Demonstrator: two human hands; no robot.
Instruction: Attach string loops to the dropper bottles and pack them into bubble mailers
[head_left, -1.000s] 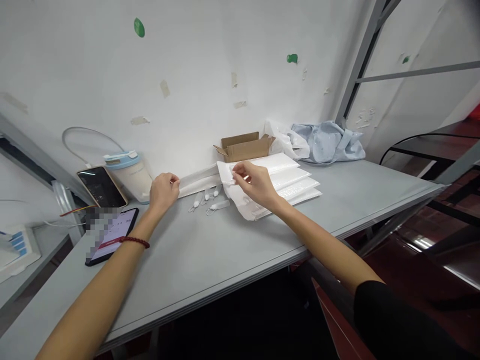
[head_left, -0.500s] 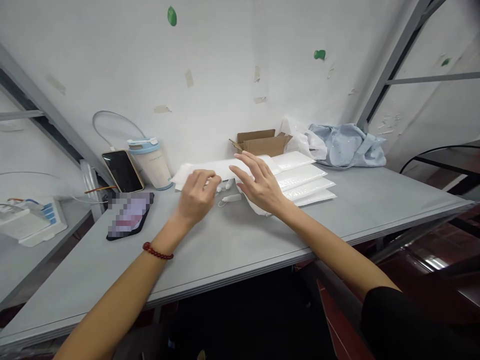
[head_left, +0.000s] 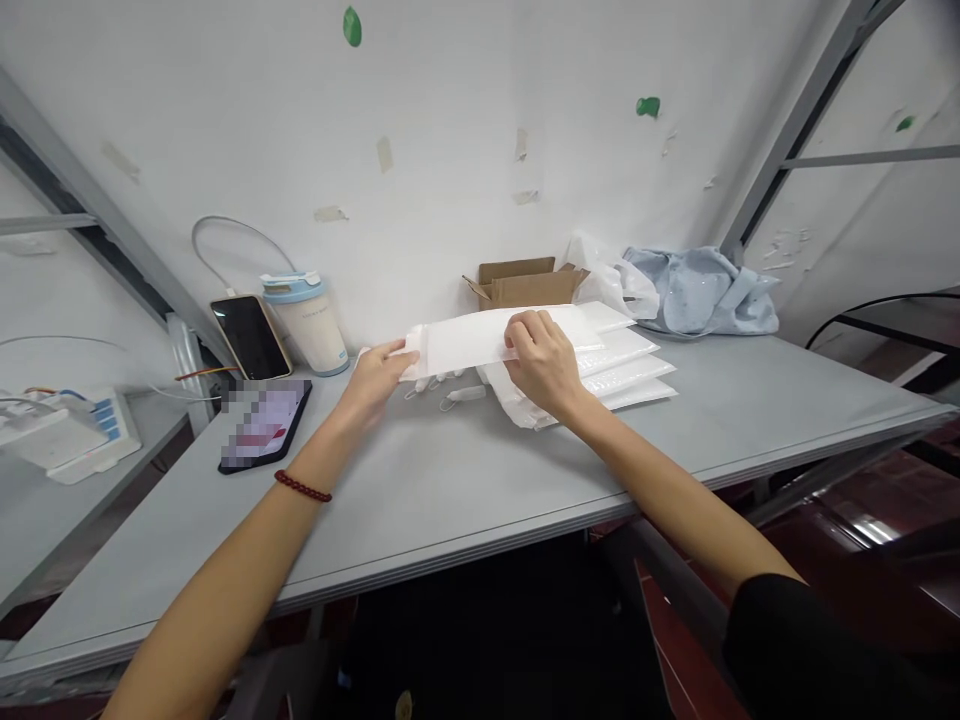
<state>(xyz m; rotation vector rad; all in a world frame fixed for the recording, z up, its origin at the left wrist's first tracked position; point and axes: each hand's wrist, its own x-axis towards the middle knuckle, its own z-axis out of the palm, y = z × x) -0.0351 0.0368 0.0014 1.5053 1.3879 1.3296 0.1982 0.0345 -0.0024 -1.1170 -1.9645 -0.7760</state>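
A long, flat white plastic bag [head_left: 466, 343] stretches between my two hands above the table. My left hand [head_left: 373, 380] pinches its left end, thumb on top. My right hand [head_left: 546, 362] has its fingers curled against the bag's right part; the fingertips are mostly hidden. Beneath and to the right lies a fanned stack of white bubble mailers [head_left: 626, 378]. Several small white pieces lie under the bag's front edge, among them a tube-shaped one with a thin loop [head_left: 466, 394].
An open cardboard box [head_left: 529, 288], a white plastic bag [head_left: 611, 285] and light blue cloth [head_left: 697, 292] sit along the wall. At left are a cup [head_left: 309, 325], an upright phone [head_left: 251, 338], a flat phone [head_left: 266, 430] and a power strip [head_left: 101, 440] with cables.
My left hand has moved slightly left and taken the white bag's end. My right hand has gone from spread fingers to curled fingers on the bag, which now reaches across between them.
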